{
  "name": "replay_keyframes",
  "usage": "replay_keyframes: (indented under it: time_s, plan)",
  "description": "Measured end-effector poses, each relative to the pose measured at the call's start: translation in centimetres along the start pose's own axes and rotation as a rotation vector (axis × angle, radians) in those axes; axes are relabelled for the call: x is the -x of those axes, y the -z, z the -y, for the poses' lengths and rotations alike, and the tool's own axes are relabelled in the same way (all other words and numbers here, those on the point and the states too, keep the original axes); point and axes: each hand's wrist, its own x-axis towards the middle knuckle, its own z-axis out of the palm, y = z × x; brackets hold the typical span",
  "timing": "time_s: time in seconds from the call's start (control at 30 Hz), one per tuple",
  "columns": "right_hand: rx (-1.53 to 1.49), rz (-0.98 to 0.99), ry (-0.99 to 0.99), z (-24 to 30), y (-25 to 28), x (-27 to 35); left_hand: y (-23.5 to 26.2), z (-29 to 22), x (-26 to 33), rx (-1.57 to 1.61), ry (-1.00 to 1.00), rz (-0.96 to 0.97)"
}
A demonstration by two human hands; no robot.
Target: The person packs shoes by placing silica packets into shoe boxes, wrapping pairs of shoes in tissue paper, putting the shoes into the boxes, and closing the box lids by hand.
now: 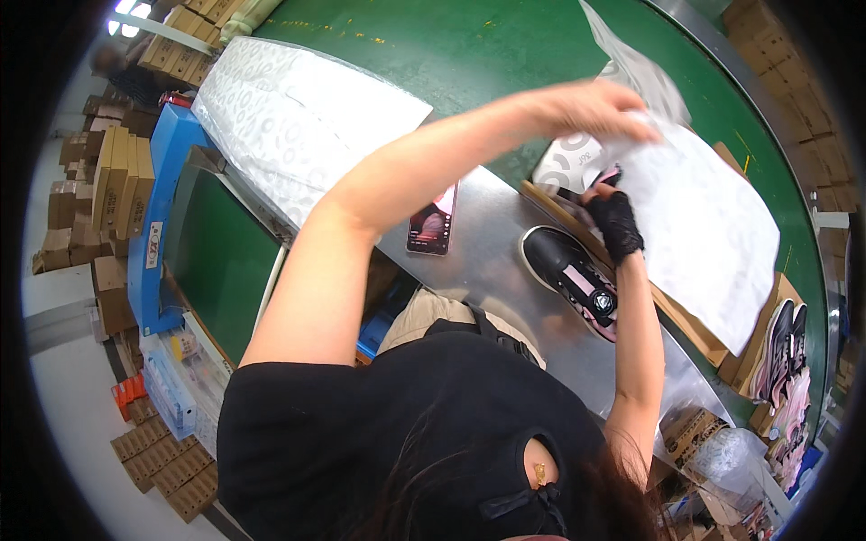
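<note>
1 blk/pink shoe [564, 269] laid on smooth metal strip [492, 257], just beside 1 cardboard box [686, 325]; 1 phone [431, 224] placed nearby. 1 white sheet [713, 225], thin, creased, draped over box. L hand [606, 110] motion-blurred at sheet edge, grip can't be told; R hand [613, 221] gloved blk, fingers curled, hold partly hidden, unclear.

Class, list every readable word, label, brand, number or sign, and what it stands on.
Phone screen: too small to read.
White label on the blue frame: printed characters, not copied here.
Grey-patterned white piece by the right hand: small print, not copied.
Stacked brown boxes, lower left: too small to read.
Brown carton, lower right: dark print, unclear.
</note>
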Motion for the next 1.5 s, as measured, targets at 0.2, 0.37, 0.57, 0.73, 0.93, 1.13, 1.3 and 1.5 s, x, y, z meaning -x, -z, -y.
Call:
replay_keyframes:
  time_s: [0.2, 0.37, 0.57, 0.73, 0.93, 1.13, 1.3, 1.5]
  plan:
    - [0.628, -0.350, 0.365, 2.3, 2.3, 4.5, 0.6, 5.2, -2.4, -0.487, 0.227, 0.036]
    - [0.760, -0.532, 0.128, -7.5, 9.4, 9.7, -3.5, 11.9, -0.6, -1.045, -0.290, -0.110]
    - [0.611, -0.765, 0.304, -3.4, 5.9, 16.6, -4.1, 14.2, -0.3, -1.473, 0.052, 0.193]
    - [0.784, -0.432, 0.414, -4.2, 1.5, 21.3, -5.9, 11.5, 3.1, -0.660, -0.244, -0.245]
    - [0.861, -0.371, 0.477, -2.6, 0.5, 19.0, -10.6, 6.7, 11.5, -0.662, -0.436, 0.026]
    - [0.787, -0.242, 0.816, 8.1, 3.2, 17.1, -9.0, 4.4, 13.0, -0.448, -0.048, 0.055]
    - [0.660, -0.651, 1.024, 14.4, 6.2, 17.0, -5.9, 1.2, 14.8, 0.008, 0.133, -0.284]
    - [0.461, -0.652, 0.874, 10.2, 5.8, 15.8, -2.5, 1.0, 12.6, 0.146, 0.144, -0.419]
